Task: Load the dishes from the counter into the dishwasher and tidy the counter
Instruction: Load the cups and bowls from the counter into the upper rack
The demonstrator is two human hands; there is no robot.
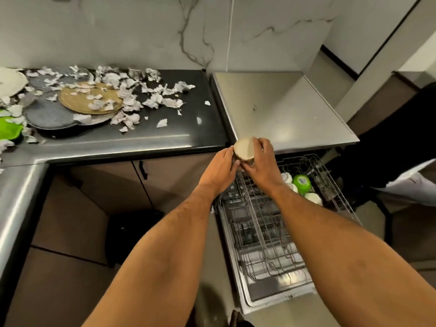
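Both hands hold a beige cup [244, 150] upside down above the far end of the pulled-out upper dishwasher rack [266, 223]. My right hand [262, 161] curls over its side from the right, and my left hand [223, 165] touches it from the left with the fingers bent round its rim. In the rack's far right corner sit a green cup [301, 182] and white cups [313, 198]. On the black counter [165, 138] lie a woven tan plate [90, 100], a dark grey plate [48, 116] and a steel cup [136, 73] among torn paper scraps [153, 97].
A green bowl [8, 128] and a white plate [9, 81] sit at the counter's left edge. The dishwasher's steel top [283, 107] is to the right of the counter. A dark bin [132, 234] stands on the floor by the cabinets. A black chair [396, 147] is at the right.
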